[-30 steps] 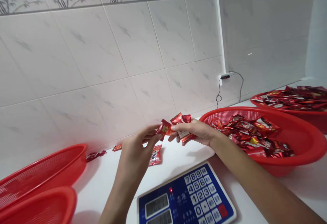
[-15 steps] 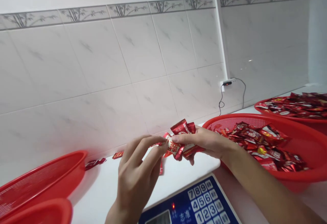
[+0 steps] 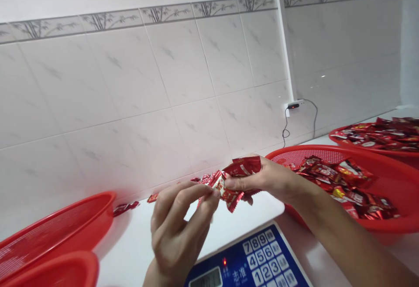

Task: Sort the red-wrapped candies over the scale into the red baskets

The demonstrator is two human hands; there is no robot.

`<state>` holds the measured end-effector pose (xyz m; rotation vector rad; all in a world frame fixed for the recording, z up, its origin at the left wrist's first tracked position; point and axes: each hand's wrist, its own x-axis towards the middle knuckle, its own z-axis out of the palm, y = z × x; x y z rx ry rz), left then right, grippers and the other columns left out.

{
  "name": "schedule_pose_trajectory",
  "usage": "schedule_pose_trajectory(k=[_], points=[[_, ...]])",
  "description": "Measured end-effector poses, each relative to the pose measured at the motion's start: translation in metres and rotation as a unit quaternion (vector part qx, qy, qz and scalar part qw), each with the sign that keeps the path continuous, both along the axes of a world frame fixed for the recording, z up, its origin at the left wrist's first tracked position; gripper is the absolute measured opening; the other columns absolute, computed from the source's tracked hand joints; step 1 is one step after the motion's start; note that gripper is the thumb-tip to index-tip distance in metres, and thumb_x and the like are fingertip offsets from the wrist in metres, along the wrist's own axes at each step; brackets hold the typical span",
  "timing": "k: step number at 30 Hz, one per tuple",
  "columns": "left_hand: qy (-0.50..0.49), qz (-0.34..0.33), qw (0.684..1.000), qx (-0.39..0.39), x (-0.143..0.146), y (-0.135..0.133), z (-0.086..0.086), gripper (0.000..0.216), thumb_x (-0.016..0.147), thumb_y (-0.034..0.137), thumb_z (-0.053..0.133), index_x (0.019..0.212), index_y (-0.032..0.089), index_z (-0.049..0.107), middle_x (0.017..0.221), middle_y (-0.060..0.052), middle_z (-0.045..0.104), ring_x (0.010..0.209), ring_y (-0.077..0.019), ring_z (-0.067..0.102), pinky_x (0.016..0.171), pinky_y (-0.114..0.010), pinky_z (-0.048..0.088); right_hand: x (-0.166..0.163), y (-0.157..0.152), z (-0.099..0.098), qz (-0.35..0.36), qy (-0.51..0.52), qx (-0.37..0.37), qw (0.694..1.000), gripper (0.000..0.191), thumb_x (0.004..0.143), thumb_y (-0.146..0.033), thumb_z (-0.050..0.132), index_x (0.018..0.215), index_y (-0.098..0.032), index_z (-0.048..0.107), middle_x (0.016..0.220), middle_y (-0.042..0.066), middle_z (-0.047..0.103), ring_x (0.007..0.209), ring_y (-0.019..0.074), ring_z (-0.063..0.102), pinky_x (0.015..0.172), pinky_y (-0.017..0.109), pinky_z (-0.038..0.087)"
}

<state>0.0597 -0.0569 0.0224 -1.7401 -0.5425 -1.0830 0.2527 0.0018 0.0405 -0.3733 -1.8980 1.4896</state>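
My right hand (image 3: 273, 181) is closed round a small bunch of red candy packets (image 3: 244, 167), held above the white counter. My left hand (image 3: 181, 223) meets it from the left, thumb and fingers pinching one red and white packet (image 3: 225, 189) at the edge of that bunch. Both hands hover just beyond a blue weighing scale (image 3: 258, 261) with a number keypad. To the right of my right hand stands a red basket (image 3: 402, 178) filled with several more red packets.
A second red basket of packets (image 3: 376, 135) stands at the far right. Two empty red baskets (image 3: 62, 230) sit at the left. Loose packets (image 3: 126, 207) lie by the tiled wall. A plug with a cable (image 3: 293, 106) hangs in the corner.
My left hand dropped slightly and now pinches a packet at the bunch in my right hand. The view shifted a little, so the scale sits lower in the picture.
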Motion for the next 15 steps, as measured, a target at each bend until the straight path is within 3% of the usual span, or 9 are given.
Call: schedule_pose_trajectory(k=[7,15], points=[[-0.008,-0.015,1.000,-0.009,0.001,0.002,-0.004,0.021,0.077,-0.001,0.070,0.081,0.018,0.064,0.081,-0.004,0.069,0.081,-0.0184,0.061,0.071,-0.031,0.049,0.003,0.007,-0.004,0.026,-0.003,-0.004,1.000,0.022,0.077,-0.036,0.076,0.082,-0.015,0.070,0.079,0.004,0.069,0.069,0.0120,0.062,0.054,0.020,0.043],[-0.032,-0.046,0.998,-0.018,0.009,-0.008,-0.004,0.020,0.076,-0.002,0.069,0.077,0.017,0.064,0.078,-0.004,0.070,0.075,-0.0177,0.062,0.063,-0.030,0.050,0.013,0.011,-0.004,0.084,0.012,-0.012,0.996,0.017,0.070,-0.025,0.081,0.076,-0.017,0.068,0.070,-0.003,0.064,0.062,0.0093,0.058,0.057,0.021,0.048]])
